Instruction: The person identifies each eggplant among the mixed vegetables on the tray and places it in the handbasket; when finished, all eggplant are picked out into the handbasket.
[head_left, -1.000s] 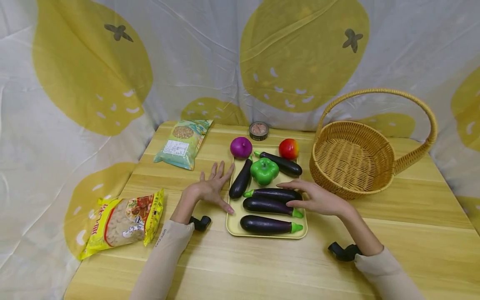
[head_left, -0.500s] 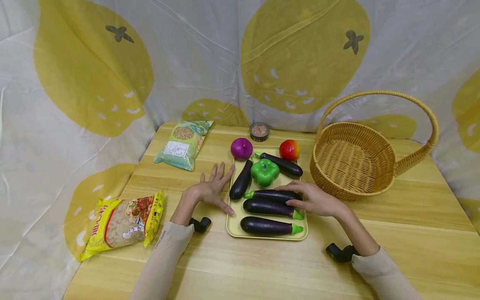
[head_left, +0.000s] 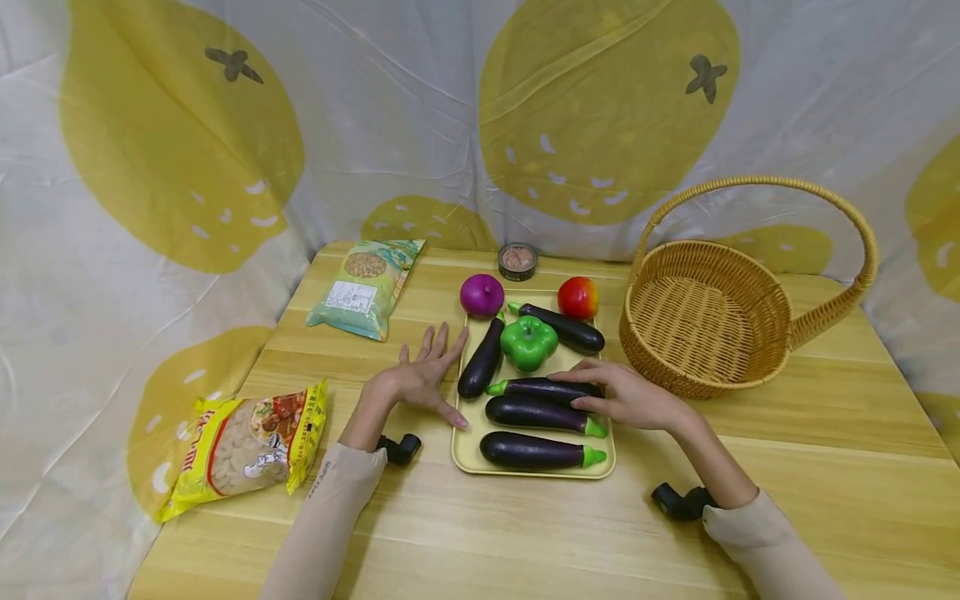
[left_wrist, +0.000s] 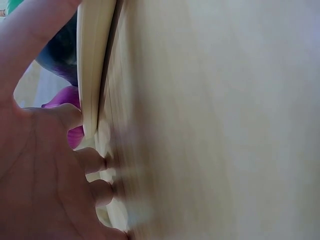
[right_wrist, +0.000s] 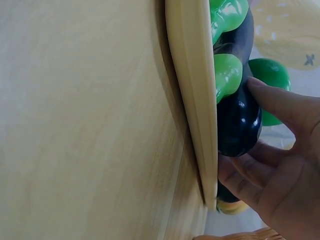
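Note:
A pale yellow tray (head_left: 470, 454) holds several eggplants and a green bell pepper (head_left: 529, 343). My right hand (head_left: 636, 397) grips the rounded end of an eggplant (head_left: 534, 387) in the tray's middle; in the right wrist view its thumb and fingers lie on either side of that end (right_wrist: 241, 127). Directly in front lies a second eggplant (head_left: 534, 412), and another eggplant (head_left: 531, 451) rests near the front rim. My left hand (head_left: 416, 382) has its fingers spread beside the tray's left edge, thumb and index at the rim, other fingertips down on the table.
A purple onion (head_left: 482, 296) and a red apple-like fruit (head_left: 577, 298) sit at the tray's back corners. The wicker basket (head_left: 705, 321) stands to the right. Behind is a small round tin (head_left: 517, 261); on the left are a green bag (head_left: 367, 287) and a yellow bag (head_left: 247, 446).
My right hand has lowered slightly and closed its thumb and fingers round the eggplant's end. My left hand stays in place, and the items on the tray have not visibly moved.

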